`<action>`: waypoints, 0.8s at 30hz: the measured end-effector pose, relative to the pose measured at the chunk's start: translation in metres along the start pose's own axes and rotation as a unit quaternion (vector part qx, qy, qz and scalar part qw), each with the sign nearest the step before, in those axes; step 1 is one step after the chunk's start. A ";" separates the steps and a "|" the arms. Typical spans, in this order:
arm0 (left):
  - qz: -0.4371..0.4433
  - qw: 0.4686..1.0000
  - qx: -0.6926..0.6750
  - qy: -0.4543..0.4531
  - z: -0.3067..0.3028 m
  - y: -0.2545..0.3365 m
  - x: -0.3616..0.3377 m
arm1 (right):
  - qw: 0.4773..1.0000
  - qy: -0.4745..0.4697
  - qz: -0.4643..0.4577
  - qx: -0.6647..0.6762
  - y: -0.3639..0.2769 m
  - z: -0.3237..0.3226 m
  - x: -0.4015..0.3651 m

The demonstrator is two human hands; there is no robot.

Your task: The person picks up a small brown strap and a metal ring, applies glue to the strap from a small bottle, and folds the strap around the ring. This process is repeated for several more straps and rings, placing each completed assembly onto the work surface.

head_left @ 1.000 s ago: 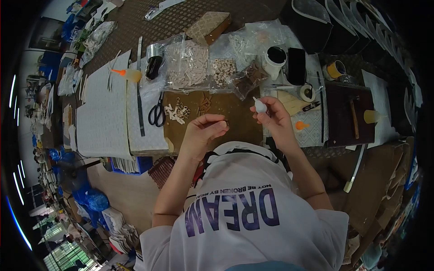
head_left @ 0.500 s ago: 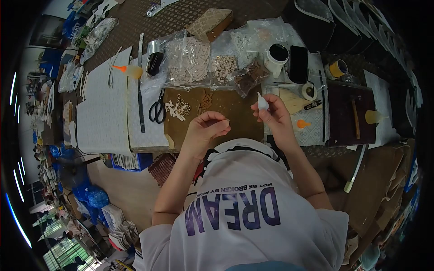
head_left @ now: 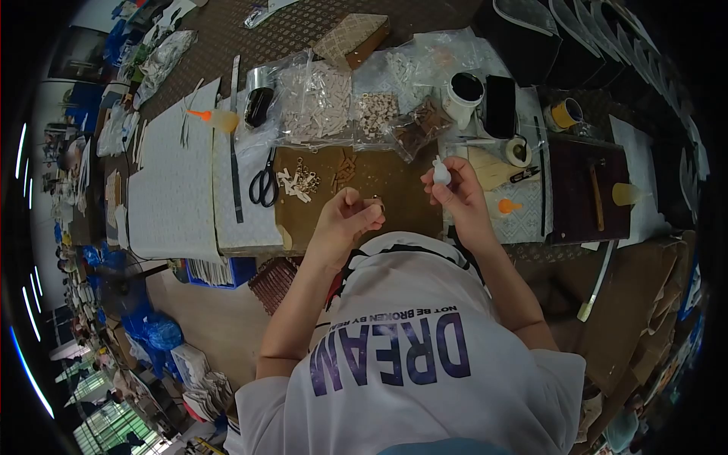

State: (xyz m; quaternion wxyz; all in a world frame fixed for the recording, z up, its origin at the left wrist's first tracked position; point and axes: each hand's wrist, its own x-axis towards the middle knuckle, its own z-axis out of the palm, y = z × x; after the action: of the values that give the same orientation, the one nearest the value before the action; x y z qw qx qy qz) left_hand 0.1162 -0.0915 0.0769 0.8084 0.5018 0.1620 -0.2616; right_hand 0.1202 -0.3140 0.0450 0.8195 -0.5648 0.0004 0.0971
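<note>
L hand (head_left: 345,223) pinched on sm. piece (head_left: 381,205), mostly hidden | R hand (head_left: 462,199) closed round wht bottle (head_left: 441,175), nr R edge of brn mat (head_left: 406,182) | scissors (head_left: 264,187) L; parts bag (head_left: 322,102), mug (head_left: 459,114), phone (head_left: 500,108) behind; orange cap (head_left: 509,206) R

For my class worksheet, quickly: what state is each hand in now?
Left hand: closed, pinching a tiny item, too small to identify.
Right hand: closed, holding a small white bottle.
</note>
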 end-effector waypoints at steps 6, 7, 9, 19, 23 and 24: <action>0.000 1.000 0.006 0.008 -0.001 -0.001 0.000 | 1.000 0.005 0.001 0.005 0.002 0.001 0.000; 0.000 1.000 0.007 0.009 -0.001 -0.002 0.000 | 1.000 0.007 0.002 0.007 0.002 0.001 0.000; -0.001 1.000 0.005 0.014 0.000 -0.001 -0.001 | 1.000 0.008 0.004 0.009 0.003 0.001 0.001; -0.002 1.000 0.006 0.014 -0.003 -0.003 0.000 | 1.000 0.012 0.008 0.022 0.005 0.000 0.001; -0.001 1.000 0.006 0.015 -0.003 -0.003 0.000 | 1.000 0.015 0.011 0.022 0.006 0.000 0.001; -0.001 1.000 0.006 0.015 -0.003 -0.003 0.000 | 1.000 0.015 0.011 0.021 0.006 0.000 0.001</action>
State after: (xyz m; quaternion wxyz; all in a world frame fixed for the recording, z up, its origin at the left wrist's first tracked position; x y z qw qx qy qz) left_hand 0.1143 -0.0904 0.0733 0.8026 0.5103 0.1732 -0.2558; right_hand 0.1199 -0.3121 0.0392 0.8298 -0.5489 0.0212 0.0978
